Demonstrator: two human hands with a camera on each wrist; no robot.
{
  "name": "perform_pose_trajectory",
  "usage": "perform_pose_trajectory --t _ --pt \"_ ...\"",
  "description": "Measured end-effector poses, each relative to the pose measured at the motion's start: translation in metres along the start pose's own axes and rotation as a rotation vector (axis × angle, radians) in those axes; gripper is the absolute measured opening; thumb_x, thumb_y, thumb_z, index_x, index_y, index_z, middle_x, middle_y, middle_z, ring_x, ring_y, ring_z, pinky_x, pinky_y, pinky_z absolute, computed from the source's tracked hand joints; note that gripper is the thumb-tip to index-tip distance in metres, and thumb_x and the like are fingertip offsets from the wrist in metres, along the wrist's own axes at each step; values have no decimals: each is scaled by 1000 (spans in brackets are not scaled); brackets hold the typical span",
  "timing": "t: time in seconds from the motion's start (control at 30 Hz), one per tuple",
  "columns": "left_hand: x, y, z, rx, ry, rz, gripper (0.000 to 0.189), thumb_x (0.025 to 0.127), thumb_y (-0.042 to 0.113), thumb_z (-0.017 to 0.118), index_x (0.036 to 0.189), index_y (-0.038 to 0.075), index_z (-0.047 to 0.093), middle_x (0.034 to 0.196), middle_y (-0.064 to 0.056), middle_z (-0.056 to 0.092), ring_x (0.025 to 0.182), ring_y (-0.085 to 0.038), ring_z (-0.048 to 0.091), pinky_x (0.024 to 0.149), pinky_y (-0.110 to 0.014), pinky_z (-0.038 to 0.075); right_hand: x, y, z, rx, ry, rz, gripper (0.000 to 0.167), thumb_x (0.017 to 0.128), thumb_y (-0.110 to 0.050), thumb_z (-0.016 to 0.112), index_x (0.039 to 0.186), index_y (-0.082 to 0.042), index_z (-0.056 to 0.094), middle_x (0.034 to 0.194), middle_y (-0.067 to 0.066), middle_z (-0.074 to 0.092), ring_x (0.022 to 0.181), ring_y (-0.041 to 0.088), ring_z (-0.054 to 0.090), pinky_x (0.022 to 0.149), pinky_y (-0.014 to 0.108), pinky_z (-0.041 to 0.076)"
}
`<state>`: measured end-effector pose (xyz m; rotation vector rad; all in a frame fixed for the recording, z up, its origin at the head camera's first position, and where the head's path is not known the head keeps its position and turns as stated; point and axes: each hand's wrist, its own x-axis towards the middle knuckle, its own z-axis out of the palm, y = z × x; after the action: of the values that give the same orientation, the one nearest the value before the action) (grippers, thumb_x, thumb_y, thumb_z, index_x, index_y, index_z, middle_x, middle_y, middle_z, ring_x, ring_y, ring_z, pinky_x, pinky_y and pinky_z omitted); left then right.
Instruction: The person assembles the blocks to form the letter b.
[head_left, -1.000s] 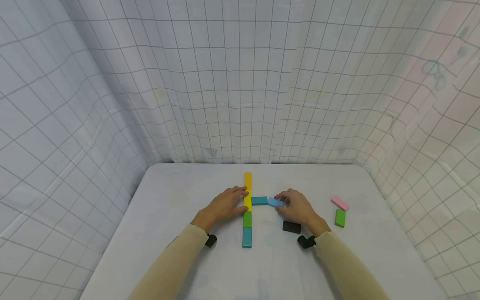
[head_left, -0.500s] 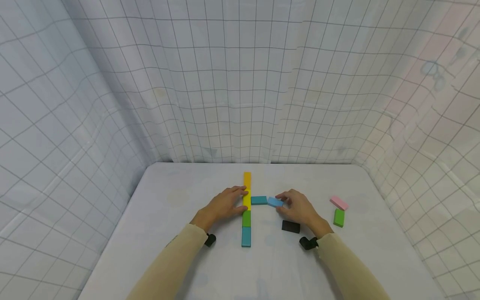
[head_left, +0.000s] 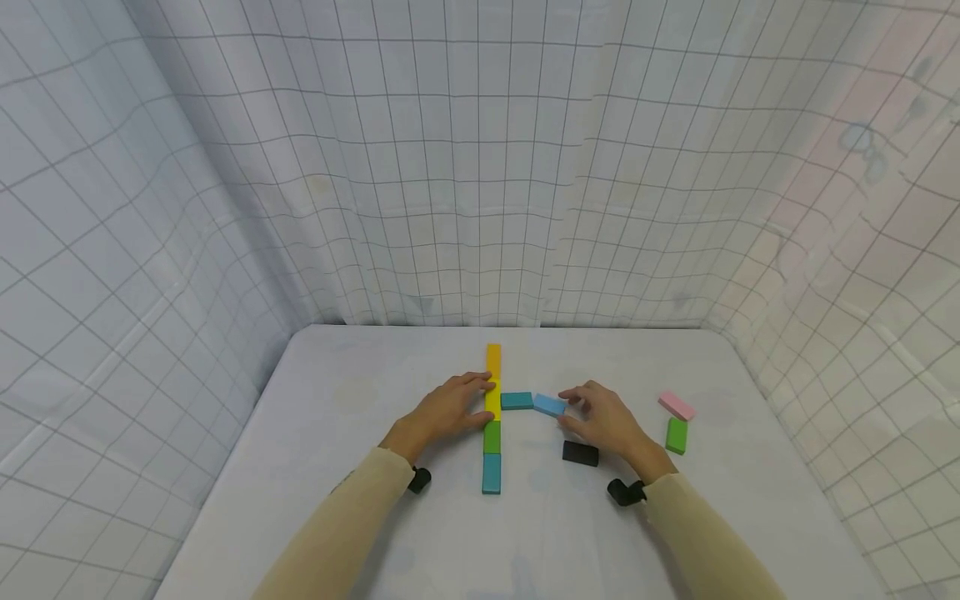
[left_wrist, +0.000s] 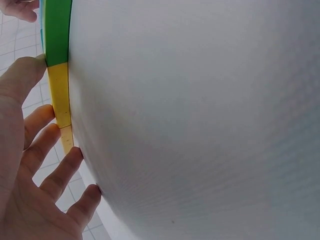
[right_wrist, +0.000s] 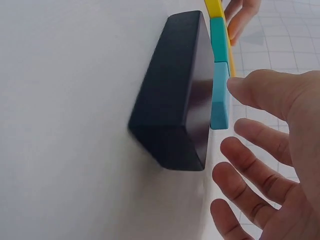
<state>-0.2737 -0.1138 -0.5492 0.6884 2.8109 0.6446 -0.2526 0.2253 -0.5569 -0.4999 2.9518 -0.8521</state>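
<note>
A straight row of blocks lies on the white table: an orange-yellow block farthest away, then a yellow block, a green block and a teal block. From the yellow block a second teal block extends rightward, with a light blue block at its end, slightly angled. My left hand rests its spread fingertips and thumb against the row around the yellow block. Just right of the light blue block is my right hand, fingers loosely parted, holding nothing. The right wrist view shows a small gap from thumb to light blue block.
A black block lies near my right wrist. Farther right are a pink block and another green block. Grid-patterned white curtains enclose the table at the back and sides.
My right hand has let go of the light blue block and drawn back a little to the right. The left hand has stayed at the row.
</note>
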Motion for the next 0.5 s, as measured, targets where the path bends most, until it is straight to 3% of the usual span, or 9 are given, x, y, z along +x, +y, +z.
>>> perform_pose_trajectory --t 0.5 --pt "2 -2 2 1 12 7 64 112 44 80 168 18 63 186 -2 49 170 -36 49 141 -58 43 -19 9 -11 -26 5 -11 48 103 -32 90 147 -16 79 128 7 77 110 21 71 92 40 64"
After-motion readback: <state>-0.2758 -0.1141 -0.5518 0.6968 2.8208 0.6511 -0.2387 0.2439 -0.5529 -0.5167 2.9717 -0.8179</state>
